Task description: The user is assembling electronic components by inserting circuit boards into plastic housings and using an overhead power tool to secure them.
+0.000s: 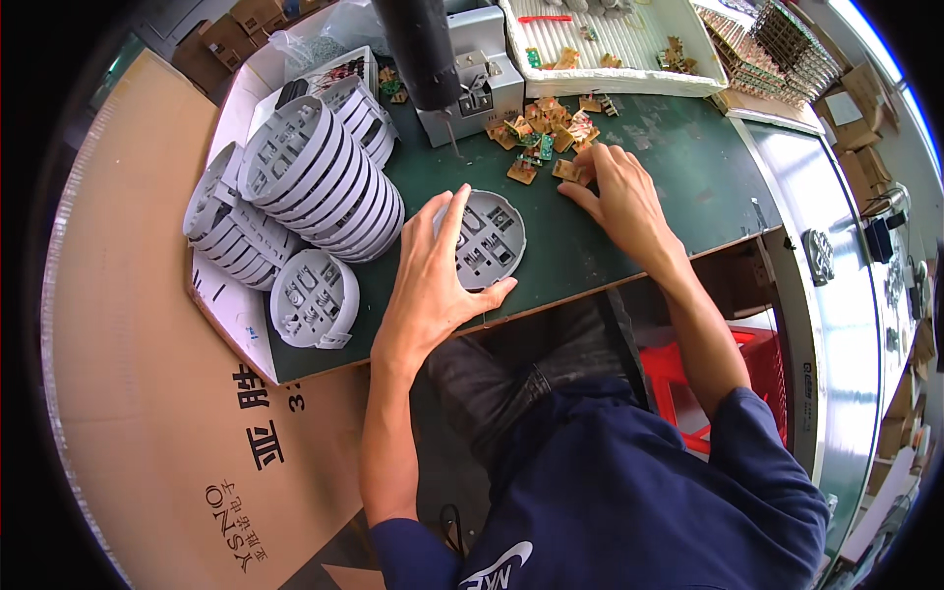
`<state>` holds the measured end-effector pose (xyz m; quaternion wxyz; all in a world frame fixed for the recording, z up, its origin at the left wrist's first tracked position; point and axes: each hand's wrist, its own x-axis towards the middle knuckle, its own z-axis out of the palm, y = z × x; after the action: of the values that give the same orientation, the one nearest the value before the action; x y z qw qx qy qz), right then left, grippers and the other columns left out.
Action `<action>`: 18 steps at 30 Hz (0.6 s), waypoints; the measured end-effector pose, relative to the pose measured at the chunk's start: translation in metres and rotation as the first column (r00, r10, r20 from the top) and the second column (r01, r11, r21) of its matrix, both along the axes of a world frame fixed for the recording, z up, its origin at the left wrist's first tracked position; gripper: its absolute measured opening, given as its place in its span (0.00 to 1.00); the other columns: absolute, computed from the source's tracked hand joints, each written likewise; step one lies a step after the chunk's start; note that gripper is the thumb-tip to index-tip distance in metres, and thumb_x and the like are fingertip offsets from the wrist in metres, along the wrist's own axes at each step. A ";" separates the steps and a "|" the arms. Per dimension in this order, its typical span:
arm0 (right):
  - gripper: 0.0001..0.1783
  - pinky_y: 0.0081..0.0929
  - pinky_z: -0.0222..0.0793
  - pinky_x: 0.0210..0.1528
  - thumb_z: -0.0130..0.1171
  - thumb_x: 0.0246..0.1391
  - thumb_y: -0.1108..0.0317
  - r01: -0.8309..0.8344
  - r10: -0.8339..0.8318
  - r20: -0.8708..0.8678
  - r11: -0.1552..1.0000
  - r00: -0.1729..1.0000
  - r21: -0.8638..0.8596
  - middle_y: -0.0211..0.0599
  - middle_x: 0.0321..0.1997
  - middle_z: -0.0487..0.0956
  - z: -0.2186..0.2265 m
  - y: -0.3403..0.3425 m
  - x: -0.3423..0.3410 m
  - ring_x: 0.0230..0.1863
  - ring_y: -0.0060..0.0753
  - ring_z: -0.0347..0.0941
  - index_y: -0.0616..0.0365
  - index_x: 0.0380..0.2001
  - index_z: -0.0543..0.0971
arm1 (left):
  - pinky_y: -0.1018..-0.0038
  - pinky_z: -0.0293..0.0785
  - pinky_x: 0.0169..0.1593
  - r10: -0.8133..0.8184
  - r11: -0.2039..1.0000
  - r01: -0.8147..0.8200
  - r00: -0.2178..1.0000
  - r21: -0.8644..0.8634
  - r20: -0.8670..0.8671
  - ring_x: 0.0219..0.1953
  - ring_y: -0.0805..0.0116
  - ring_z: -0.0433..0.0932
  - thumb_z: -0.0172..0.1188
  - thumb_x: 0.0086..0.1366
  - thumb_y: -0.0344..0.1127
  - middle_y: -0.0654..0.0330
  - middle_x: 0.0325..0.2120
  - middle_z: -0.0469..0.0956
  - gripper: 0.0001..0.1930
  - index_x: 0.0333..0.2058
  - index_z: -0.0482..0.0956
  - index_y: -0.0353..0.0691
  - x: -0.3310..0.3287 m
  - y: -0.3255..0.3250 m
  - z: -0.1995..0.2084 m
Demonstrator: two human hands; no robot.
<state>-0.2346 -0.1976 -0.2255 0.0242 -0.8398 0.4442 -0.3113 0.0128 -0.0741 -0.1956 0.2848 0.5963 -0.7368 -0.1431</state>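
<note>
One likely light, stiff cover (495, 236) is rim-held between spread left fingers (453, 221); a board (566, 170) seems edge-pinched between right fingertips (580, 200).

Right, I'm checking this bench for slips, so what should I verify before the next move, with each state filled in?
1. Left fingers hold the round grey housing: ok, around its rim.
2. Right fingers at a brown board: ok, beside the board pile.
3. Grip on that board firm: cannot tell, partly hidden.
4. Black driver apart from both hands: ok.
5. Board inside the housing: not ok, they are apart.
</note>
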 end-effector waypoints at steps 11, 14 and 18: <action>0.17 0.39 0.76 0.43 0.62 0.63 0.71 -0.031 0.015 0.155 0.994 0.988 0.105 0.49 0.37 0.82 0.008 0.011 -0.019 0.38 0.47 0.80 0.60 0.54 0.76 | 0.52 0.63 0.71 0.124 0.970 -0.143 0.987 0.198 0.103 0.70 0.37 0.59 0.79 0.42 0.64 0.36 0.71 0.52 0.68 0.72 0.54 0.29 -0.010 0.014 0.036; 0.14 0.37 0.76 0.42 0.60 0.64 0.73 -0.019 -0.018 0.205 0.984 0.979 0.176 0.49 0.37 0.82 0.006 0.011 -0.023 0.38 0.45 0.80 0.61 0.53 0.78 | 0.52 0.57 0.74 -0.061 0.994 0.027 0.936 0.104 0.345 0.74 0.40 0.54 0.83 0.38 0.55 0.43 0.75 0.47 0.66 0.73 0.55 0.37 0.008 0.004 0.037; 0.08 0.32 0.74 0.41 0.59 0.65 0.74 -0.053 0.020 0.277 0.992 0.961 0.115 0.43 0.38 0.81 0.004 0.013 -0.025 0.36 0.41 0.79 0.62 0.45 0.81 | 0.54 0.56 0.74 -0.300 0.953 0.286 0.935 0.098 0.191 0.73 0.43 0.55 0.83 0.41 0.52 0.47 0.75 0.51 0.62 0.73 0.58 0.40 0.017 -0.024 0.017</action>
<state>-0.2600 -0.1851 -0.2217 0.1424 -0.7934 0.4389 -0.3969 0.0298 -0.0980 -0.1782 0.1628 0.5007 -0.8373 -0.1475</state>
